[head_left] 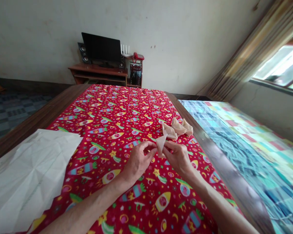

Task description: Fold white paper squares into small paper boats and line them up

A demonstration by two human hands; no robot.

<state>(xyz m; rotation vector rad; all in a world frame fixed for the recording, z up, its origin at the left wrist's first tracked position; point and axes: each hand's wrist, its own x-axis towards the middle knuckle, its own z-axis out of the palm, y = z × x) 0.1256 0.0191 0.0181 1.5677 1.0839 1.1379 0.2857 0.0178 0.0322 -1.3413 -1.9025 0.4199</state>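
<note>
Left hand (139,159): fingers pinch folded paper (160,143)
Right hand (177,156): fingers pinch it too
Paper shapes (178,128): 3, near right edge of surface (222,164)
Sheets (34,175): left edge

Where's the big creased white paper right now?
In the head camera's view, the creased paper lies at the lower left, partly over the red patterned cloth, to the left of the person's left hand.

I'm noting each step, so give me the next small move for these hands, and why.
I'd likely have the right hand gently spread the folded paper while the left hand steadies it: both hands have their fingers on it, and it looks narrower than the folded pieces lying just beyond.
</note>
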